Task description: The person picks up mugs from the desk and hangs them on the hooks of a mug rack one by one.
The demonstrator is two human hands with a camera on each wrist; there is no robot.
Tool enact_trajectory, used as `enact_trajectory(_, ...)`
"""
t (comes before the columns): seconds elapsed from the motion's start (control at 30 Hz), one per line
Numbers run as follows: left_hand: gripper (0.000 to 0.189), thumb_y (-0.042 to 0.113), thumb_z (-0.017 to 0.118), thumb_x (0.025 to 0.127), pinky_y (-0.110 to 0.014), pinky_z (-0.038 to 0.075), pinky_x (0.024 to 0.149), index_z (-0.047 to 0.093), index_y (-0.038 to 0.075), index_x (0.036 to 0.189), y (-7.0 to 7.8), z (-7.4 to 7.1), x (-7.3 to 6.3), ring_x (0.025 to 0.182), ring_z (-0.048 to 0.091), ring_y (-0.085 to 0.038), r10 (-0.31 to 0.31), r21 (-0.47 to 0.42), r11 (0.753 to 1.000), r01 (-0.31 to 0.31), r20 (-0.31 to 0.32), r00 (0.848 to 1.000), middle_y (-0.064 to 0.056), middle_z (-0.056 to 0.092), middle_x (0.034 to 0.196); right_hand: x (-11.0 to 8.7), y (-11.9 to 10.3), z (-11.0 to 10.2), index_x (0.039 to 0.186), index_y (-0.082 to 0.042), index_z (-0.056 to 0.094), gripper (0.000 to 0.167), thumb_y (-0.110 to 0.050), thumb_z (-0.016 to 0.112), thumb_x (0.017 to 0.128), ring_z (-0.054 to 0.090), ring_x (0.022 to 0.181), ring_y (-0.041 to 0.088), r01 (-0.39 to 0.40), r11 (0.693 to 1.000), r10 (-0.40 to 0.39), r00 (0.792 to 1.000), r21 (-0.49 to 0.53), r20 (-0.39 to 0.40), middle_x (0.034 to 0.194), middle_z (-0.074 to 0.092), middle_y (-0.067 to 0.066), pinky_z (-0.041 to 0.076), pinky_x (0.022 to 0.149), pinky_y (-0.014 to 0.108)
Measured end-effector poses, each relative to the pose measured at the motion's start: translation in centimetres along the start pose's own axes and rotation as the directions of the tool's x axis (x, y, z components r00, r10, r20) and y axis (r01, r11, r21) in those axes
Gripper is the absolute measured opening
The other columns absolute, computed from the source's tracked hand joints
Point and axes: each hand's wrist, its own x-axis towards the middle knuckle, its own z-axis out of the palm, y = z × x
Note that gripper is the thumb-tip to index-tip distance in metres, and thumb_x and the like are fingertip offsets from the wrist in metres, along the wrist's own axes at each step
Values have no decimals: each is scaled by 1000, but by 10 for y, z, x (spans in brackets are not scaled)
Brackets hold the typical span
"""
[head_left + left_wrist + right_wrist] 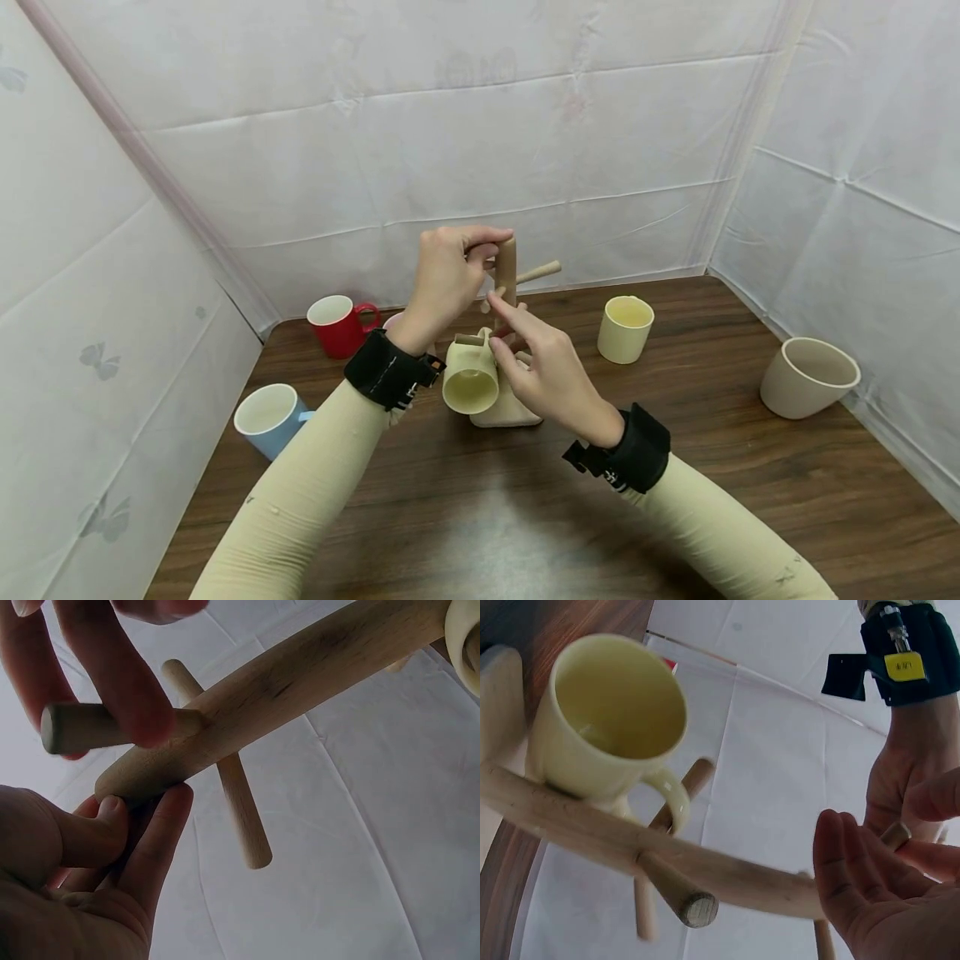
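A wooden mug tree (507, 268) stands mid-table, its pegs sticking out to several sides. On a lower peg hangs a pale yellow mug (470, 379), tilted, its mouth towards me; its handle loops over the peg in the right wrist view. My left hand (447, 271) holds the top end of the post, thumb and fingertips on the wood in the left wrist view. Close by, my right hand (551, 367) has its fingers fairly straight. In the left wrist view, right fingers (131, 690) lie across an upper peg (82, 727), which passes between them.
To the left stand a red mug (335, 327) and a light blue mug (268, 421); a pink mug (392, 322) is mostly hidden behind my left wrist. On the right are another pale yellow mug (626, 331) and a beige cup (808, 379). White cloth walls (465, 142) enclose the table.
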Motion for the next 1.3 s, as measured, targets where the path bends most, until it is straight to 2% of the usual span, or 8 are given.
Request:
enact_trajectory(0.1, 21, -7, 66, 96, -23, 60, 73, 80, 3, 108, 1, -1, 1, 83, 77, -21, -34, -26, 999, 35, 23, 999, -12, 77, 105, 3, -2, 5, 153, 1, 44, 57, 1, 62, 99, 70, 91, 17, -9, 1000, 8, 999, 23, 36, 110, 68, 15, 58, 84, 27)
enact_trajectory(0.17, 23, -7, 66, 96, -20, 58, 69, 80, 4, 109, 2, -2, 2, 78, 76, -18, -38, -10, 999, 39, 36, 999, -11, 78, 105, 4, -3, 7, 155, 0, 41, 59, 0, 62, 99, 68, 96, 17, -16, 999, 14, 998, 33, 55, 117, 66, 15, 59, 79, 27)
enact_trajectory(0.33, 25, -5, 66, 96, -25, 47, 57, 80, 8, 112, 0, -3, 3, 65, 66, -16, -12, 35, 999, 10, 70, 997, -7, 78, 104, 6, -5, 9, 157, 0, 38, 62, -2, 62, 100, 65, 98, 18, -12, 1000, 10, 997, 26, 81, 135, 58, 16, 59, 75, 31)
enact_trajectory(0.4, 25, -5, 65, 97, -24, 52, 60, 80, 8, 112, -1, -3, 4, 70, 70, -16, -13, 24, 1000, 11, 85, 996, -6, 78, 104, 7, -5, 10, 157, 0, 37, 62, -2, 62, 100, 65, 99, 22, -10, 1000, 8, 996, 27, 89, 138, 55, 18, 58, 74, 30)
enact_trajectory(0.57, 26, -6, 63, 97, -27, 59, 67, 80, 7, 112, -2, -3, 5, 82, 77, -17, -28, -7, 1000, 29, 115, 993, -7, 78, 105, 8, -7, 11, 157, -2, 38, 61, -2, 61, 100, 66, 102, 24, -35, 999, 32, 993, 25, 115, 138, 54, 19, 58, 76, 25)
enact_trajectory(0.8, 30, -8, 61, 98, -27, 59, 68, 79, 10, 114, -3, -2, 4, 84, 76, -15, -19, -35, 999, 25, 155, 988, -6, 78, 109, 10, -7, 10, 147, -5, 48, 48, -3, 60, 101, 65, 103, 24, -54, 999, 54, 990, -3, 130, 133, 54, 13, 60, 76, 30)
enact_trajectory(1.1, 32, -9, 59, 98, -27, 58, 69, 79, 9, 115, -4, 0, 6, 83, 76, -14, 23, -38, 999, -17, 159, 987, -5, 78, 108, 13, -3, 11, 155, -5, 42, 58, -2, 60, 100, 65, 101, 25, -31, 999, 33, 992, -12, 122, 134, 54, 17, 61, 73, 36)
enact_trajectory(1.3, 31, -8, 58, 98, -28, 59, 73, 78, 8, 115, -4, 2, 5, 84, 75, -15, 36, -53, 998, -28, 160, 986, -6, 78, 109, 13, -1, 12, 153, -5, 43, 55, -3, 59, 100, 65, 100, 23, -49, 998, 52, 991, -25, 127, 136, 52, 15, 59, 72, 28)
